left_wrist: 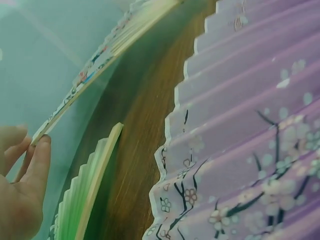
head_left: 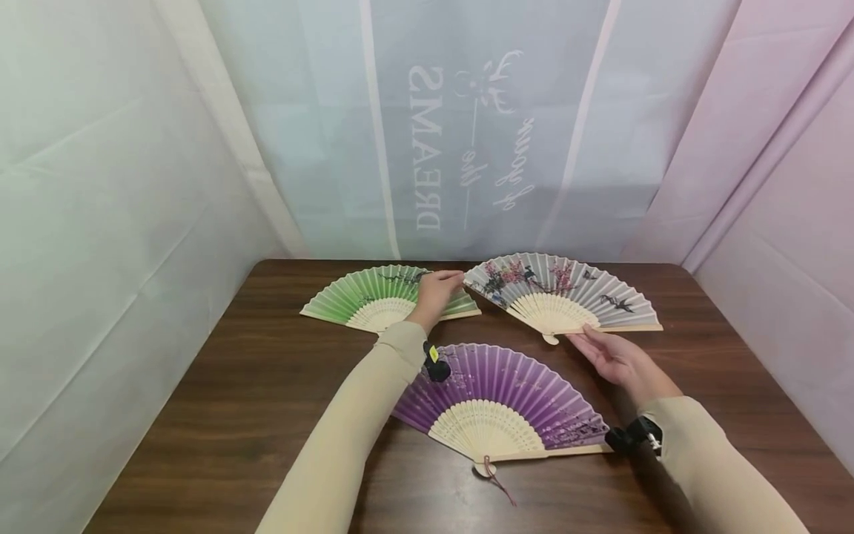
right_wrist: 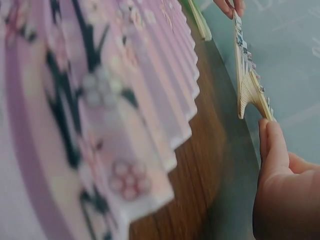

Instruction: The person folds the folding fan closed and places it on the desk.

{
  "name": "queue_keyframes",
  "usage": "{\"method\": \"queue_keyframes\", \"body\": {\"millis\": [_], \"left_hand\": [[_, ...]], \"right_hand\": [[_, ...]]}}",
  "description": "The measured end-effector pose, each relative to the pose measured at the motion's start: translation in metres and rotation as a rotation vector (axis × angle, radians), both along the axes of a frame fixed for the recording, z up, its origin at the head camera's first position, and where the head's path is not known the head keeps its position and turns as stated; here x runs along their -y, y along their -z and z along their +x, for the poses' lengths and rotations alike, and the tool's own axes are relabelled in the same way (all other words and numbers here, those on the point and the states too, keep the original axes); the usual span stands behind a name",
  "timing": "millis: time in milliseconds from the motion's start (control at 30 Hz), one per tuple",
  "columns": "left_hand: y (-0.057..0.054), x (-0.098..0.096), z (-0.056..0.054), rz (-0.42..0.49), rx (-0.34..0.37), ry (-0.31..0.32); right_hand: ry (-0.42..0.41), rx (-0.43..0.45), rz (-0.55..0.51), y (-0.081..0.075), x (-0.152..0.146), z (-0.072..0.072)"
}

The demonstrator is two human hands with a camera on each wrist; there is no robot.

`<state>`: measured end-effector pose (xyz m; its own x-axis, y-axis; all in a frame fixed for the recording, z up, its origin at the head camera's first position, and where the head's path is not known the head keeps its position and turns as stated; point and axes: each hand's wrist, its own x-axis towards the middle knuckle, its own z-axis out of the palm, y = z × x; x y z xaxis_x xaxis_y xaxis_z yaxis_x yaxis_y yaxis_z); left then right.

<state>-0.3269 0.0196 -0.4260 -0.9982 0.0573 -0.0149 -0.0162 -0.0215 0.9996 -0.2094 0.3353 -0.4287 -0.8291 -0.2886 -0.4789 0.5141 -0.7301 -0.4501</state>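
Note:
A grey folding fan (head_left: pixel 580 285) with pink blossoms and dark birds is spread open between both hands at the back right. My left hand (head_left: pixel 435 293) pinches its left end between thumb and fingers, as the left wrist view also shows at the fan's tip (left_wrist: pixel 42 135). Along the lower right rib, my right hand (head_left: pixel 617 361) holds the fan, thumb above and fingers beneath. Behind my left wrist a green folding fan (head_left: pixel 353 293) lies spread on the table. In front, a purple folding fan (head_left: pixel 494 378) with a tassel (head_left: pixel 497 486) lies spread under my forearms.
The dark wooden table (head_left: pixel 220 423) ends at a pale backdrop cloth (head_left: pixel 320 148) with mirrored white lettering. White cloth walls (head_left: pixel 100 222) rise at both sides. Dark wrist cameras (head_left: pixel 437 363) sit on both wrists, close over the purple fan.

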Motion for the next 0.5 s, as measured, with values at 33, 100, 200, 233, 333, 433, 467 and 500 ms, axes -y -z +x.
{"method": "queue_keyframes", "body": {"millis": [33, 100, 200, 233, 333, 433, 467, 500], "left_hand": [[0.0010, -0.0012, -0.0007, 0.036, 0.008, -0.007], [0.0030, -0.0032, -0.0024, 0.089, 0.022, -0.023], [0.0061, -0.0049, -0.0052, 0.112, 0.033, -0.036], [0.0068, -0.0051, -0.0058, 0.107, 0.039, -0.037], [0.0084, -0.0057, -0.0068, 0.089, 0.055, -0.026], [0.0096, -0.0081, -0.0076, 0.120, 0.080, -0.020], [0.0102, -0.0094, -0.0080, 0.145, 0.086, -0.027], [0.0107, -0.0105, -0.0082, 0.178, 0.090, -0.034]], "right_hand": [[0.004, -0.003, 0.001, 0.0001, 0.0001, -0.0001], [0.014, 0.001, 0.000, 0.0002, 0.0006, -0.0001], [0.032, 0.010, 0.010, 0.0006, 0.0027, -0.0005], [0.037, 0.013, 0.014, 0.0009, 0.0032, -0.0005], [0.053, 0.022, 0.016, 0.0022, 0.0039, -0.0011], [0.063, 0.022, 0.006, 0.0042, 0.0030, -0.0024], [0.064, 0.020, 0.001, 0.0050, 0.0025, -0.0030], [0.065, 0.020, 0.000, 0.0054, 0.0024, -0.0039]]}}
